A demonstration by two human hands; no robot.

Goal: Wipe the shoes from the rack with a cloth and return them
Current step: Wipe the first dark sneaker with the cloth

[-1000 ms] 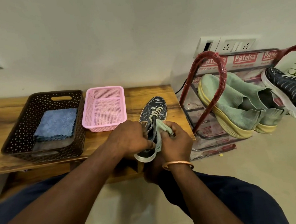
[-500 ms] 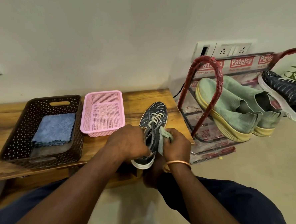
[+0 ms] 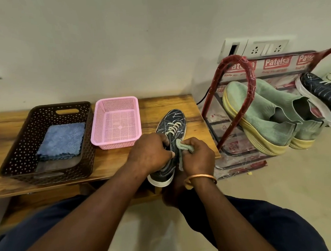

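Both curled: left fingers (image 3: 161,140) grip dark shoe (image 3: 175,121); right fingers (image 3: 194,144) pinch green cloth (image 3: 183,147).

"Patelsa" stands in white letters on red labels (image 3: 276,62), repeated along the clear wrapping across the top of the shoe rack (image 3: 251,81). The smaller red print under each label is too blurred to read.

Dark sneaker (image 3: 172,125): navy with pale scratch lines, cream laces, white sole. Its toe points to the wall over the bench (image 3: 195,113) and its heel is past the near edge, gripped by the left hand (image 3: 151,155). Pale green cloth (image 3: 183,147): bunched in the right hand (image 3: 198,156), against the shoe's right side. Red rack (image 3: 235,109) (on the floor, right of the bench): holds tilted green slip-ons (image 3: 267,123) and a matching sneaker (image 3: 321,94).
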